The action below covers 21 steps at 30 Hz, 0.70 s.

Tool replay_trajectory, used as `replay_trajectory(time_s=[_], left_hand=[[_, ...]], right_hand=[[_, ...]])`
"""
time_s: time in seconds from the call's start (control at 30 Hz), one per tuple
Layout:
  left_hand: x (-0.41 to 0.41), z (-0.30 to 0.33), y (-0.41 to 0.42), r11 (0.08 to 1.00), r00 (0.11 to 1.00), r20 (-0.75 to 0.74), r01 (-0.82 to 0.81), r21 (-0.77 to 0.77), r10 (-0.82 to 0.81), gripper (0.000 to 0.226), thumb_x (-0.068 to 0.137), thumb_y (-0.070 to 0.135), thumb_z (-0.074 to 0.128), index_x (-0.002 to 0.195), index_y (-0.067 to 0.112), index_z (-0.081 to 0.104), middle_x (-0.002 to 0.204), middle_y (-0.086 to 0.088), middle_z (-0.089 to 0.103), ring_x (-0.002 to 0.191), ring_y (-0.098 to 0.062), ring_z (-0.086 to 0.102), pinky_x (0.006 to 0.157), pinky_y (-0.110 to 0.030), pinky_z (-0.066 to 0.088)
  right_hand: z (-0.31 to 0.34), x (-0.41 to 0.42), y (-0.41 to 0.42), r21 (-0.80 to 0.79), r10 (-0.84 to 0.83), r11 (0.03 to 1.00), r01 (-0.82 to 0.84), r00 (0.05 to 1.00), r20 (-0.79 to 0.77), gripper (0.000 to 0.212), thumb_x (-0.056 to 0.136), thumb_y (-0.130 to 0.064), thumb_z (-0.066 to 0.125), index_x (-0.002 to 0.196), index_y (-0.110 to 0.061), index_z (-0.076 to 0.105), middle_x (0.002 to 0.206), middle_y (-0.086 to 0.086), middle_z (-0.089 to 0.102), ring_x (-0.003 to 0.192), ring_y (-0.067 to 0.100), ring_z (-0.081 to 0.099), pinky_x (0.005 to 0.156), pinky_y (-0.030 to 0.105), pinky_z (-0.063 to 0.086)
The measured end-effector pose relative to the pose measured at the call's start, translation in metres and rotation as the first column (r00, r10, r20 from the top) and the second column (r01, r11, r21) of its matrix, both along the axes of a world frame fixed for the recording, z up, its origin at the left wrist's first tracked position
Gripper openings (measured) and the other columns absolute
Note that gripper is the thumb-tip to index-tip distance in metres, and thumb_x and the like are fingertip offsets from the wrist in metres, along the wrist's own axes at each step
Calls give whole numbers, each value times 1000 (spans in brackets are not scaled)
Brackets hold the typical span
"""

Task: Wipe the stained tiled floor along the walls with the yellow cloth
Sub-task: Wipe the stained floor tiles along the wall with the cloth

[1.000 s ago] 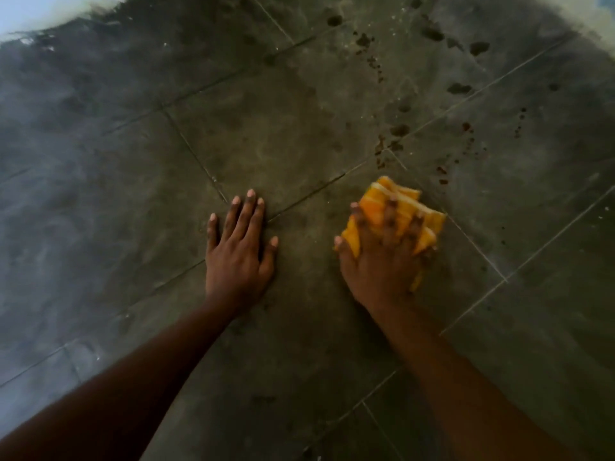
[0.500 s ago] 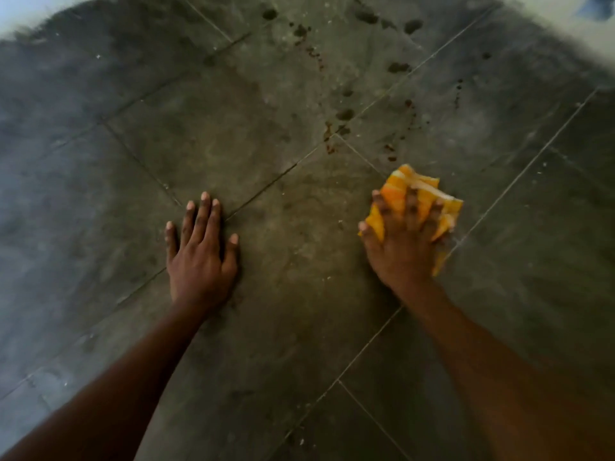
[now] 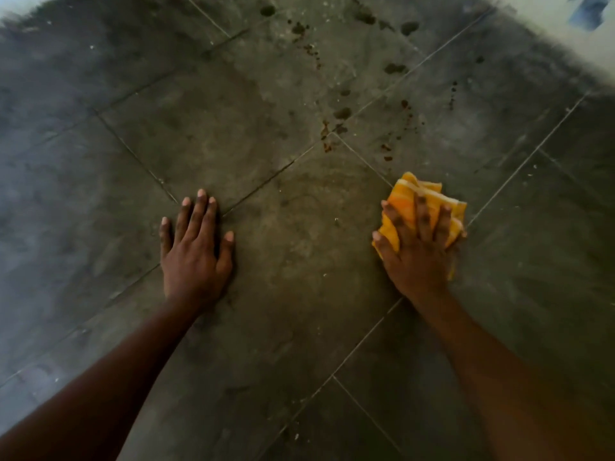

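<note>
The dark grey tiled floor (image 3: pixel 293 267) fills the view, crossed by diagonal grout lines. Dark and reddish stains (image 3: pixel 336 118) are scattered over the tiles ahead, from the middle towards the top. A bunched yellow cloth (image 3: pixel 427 197) lies on the floor at the right. My right hand (image 3: pixel 416 251) presses flat on the cloth with straight, spread fingers. My left hand (image 3: pixel 193 251) rests flat on the bare tile to the left, fingers straight, holding nothing.
A pale wall base (image 3: pixel 545 34) runs along the top right edge, with a blue shape (image 3: pixel 589 11) in the corner. Another pale wall strip (image 3: pixel 20 5) shows at the top left. White specks dot the tiles.
My right hand has slid the cloth to the right, away from my left hand. The left hand has stayed planted on its tile while the view shifted.
</note>
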State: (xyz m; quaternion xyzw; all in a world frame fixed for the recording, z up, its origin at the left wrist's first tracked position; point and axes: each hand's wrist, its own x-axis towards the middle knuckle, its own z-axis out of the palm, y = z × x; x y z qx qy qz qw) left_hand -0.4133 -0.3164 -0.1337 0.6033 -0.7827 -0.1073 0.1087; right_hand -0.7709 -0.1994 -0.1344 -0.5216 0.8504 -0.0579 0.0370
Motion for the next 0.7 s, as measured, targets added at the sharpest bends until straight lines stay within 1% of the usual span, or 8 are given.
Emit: replay_trajectory(time_s=[0.07,0.2,0.3,0.4,0.47,0.53,0.6,0.7], left_hand=[[-1,2,1,1000,1000,-4,-2,3,2,69,106,53,30,168,25,20,177,5,11,164,-15,4,132,-52,3],[-3,6,1,1000,1000,-23,-10,10,10,69,105,52,31,168,24,22,177,5,12,164,-16,5,132,-53,5],[-1,6,0,1000,1000,-25,4,17,-4,69,105,52,30,168,25,19,177,6,9,164,-15,2,132,-53,3],[0,4,-1,999,1000,-20,19,26,-18,70,105,54,29,169,25,16,177,7,6,164,-14,-1,133,-51,0],[-2,4,1,999,1000,-15,11,30,-10,71,105,54,27,169,26,15,177,7,5,164,-14,-3,133,-52,0],[-4,5,3,1000,1000,-19,3,21,-2,70,105,54,28,168,25,18,177,7,8,164,-15,0,132,-53,4],[-4,8,2,1000,1000,-27,-3,14,3,70,104,53,30,168,25,22,177,6,11,164,-15,3,132,-54,7],[-2,11,1,1000,1000,-29,-2,7,2,69,104,52,32,167,24,26,177,6,13,164,-15,6,132,-54,10]], right_hand=[[-1,16,4,3,141,990,-141,990,-26,68,95,-71,37,159,-53,23,176,1,5,159,45,-3,117,79,8],[9,35,64,-9,526,850,-527,849,-48,65,98,-69,44,158,-50,30,174,3,16,160,43,6,119,72,16],[11,3,79,18,465,885,-465,884,-52,65,95,-77,35,156,-56,28,174,-1,18,160,38,12,117,74,18],[10,-19,39,9,88,996,-88,996,17,70,90,-83,31,156,-60,23,175,-4,10,160,39,7,117,77,14],[10,-11,-3,40,-74,997,71,995,73,71,87,-84,29,154,-65,17,175,-7,-1,160,40,-4,117,77,9],[10,7,-27,89,-2,996,-7,995,103,74,85,-85,28,154,-66,11,175,-7,-8,159,40,-13,117,76,2],[9,25,-20,98,228,968,-232,973,43,76,87,-83,34,157,-62,13,175,-6,-8,159,40,-14,119,74,1],[10,31,27,73,437,898,-434,899,-36,76,88,-80,45,157,-55,27,176,-2,5,161,38,-2,120,73,14]])
